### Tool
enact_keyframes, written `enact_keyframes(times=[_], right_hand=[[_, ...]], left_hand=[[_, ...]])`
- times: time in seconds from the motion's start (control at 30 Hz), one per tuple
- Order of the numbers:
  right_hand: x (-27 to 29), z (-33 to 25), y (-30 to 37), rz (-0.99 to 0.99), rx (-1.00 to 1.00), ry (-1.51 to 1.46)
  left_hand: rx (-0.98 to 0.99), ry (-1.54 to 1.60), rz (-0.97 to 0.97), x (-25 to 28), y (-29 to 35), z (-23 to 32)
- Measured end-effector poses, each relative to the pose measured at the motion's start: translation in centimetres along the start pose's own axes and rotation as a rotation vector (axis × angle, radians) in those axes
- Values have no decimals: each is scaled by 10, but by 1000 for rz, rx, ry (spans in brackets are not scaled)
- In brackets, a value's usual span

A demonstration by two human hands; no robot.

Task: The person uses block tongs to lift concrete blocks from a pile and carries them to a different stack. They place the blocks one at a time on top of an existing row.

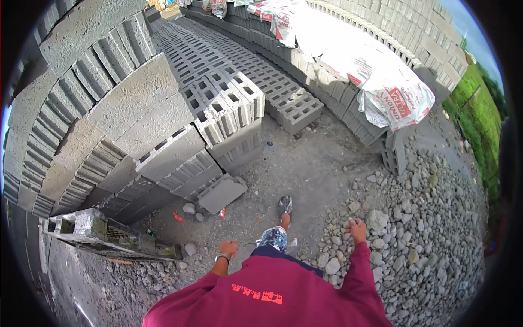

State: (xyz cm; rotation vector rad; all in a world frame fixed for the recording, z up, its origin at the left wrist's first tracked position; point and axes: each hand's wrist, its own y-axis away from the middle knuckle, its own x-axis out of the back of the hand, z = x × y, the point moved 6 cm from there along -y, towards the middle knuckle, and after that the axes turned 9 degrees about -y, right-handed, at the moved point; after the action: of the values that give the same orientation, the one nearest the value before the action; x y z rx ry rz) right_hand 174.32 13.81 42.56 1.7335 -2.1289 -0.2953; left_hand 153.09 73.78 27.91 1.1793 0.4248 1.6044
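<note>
My left hand [229, 248], with a band on its wrist, hangs beside my hip, its fingers loosely curled in and nothing seen in them. My right hand [357, 230] is held out on the other side above the gravel, fingers loosely bent and a little apart, with no object in it. Neither hand touches anything. One shoe [285, 204] shows ahead on the dusty ground. Left of it, a loose concrete block [222, 193] lies tilted at the foot of a tall stack of hollow concrete blocks [229, 98].
A wooden pallet [114, 237] leans on its edge at the left. A low row of blocks [294, 111] lies ahead. White printed sacks [395, 103] drape over another row at the right. A gravel pile [419, 234] spreads along my right. Grass [485, 120] lies beyond.
</note>
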Motion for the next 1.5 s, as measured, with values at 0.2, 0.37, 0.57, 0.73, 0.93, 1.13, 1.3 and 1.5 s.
enact_keyframes(times=[0.2, 0.37, 0.57, 0.73, 0.93, 1.13, 1.3, 1.5], right_hand=[[-34, 44, -102, -71, -276, 134], [34, 137, -141, -178, -657, 27], [-11, 54, -209, -447, -159, 1131], [-56, -18, -319, -575, 270, 1303], [-56, -121, -485, -519, 215, 1324], [-105, -198, -642, -223, -576, 559], [-263, -307, -823, -387, -314, 644], [-549, -451, -872, -664, -19, 489]], left_hand=[[52, -59, 363, 27, -83, 81], [-188, 154, 543, 62, -113, 317], [-672, 98, 1065, 192, -88, 590], [-630, -103, 1350, 260, -155, 708], [-162, -363, 1296, 255, -260, 743], [-65, -391, 1251, 261, -255, 742], [-102, -394, 1242, 263, -265, 766], [-63, -404, 1221, 272, -263, 771]])
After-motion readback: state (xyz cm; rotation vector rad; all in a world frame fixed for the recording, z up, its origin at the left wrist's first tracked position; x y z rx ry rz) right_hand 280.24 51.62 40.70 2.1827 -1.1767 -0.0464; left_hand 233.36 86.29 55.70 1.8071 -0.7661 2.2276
